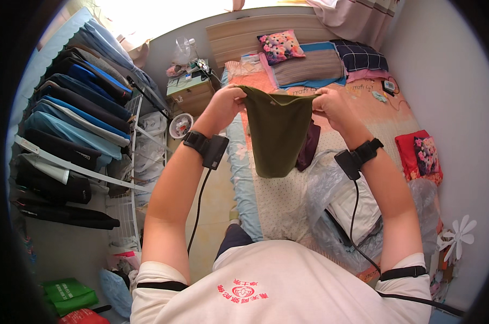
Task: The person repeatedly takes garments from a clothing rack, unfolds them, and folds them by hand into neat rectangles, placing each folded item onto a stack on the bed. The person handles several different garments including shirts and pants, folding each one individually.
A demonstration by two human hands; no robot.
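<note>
An olive-green garment (277, 137) hangs stretched between my two hands, above the bed. My left hand (226, 108) pinches its upper left corner, and my right hand (332, 109) pinches its upper right corner. Its top edge dips a little in the middle, and the lower part hangs loose and narrower. What kind of garment it is, I cannot tell. Behind its right side, a dark maroon cloth (310, 147) on the bed is partly hidden. Nearer to me, a clear plastic bag (321, 186) holds white and dark folded clothes (358, 208).
To the left stands a rack with hanging clothes (82, 108) and white wire shelves (138, 162). A bedside cabinet (189, 93) and a small white bin (181, 126) are beyond. Pillows (309, 62) lie at the headboard (260, 33). A red cloth (409, 146) lies at the bed's right edge.
</note>
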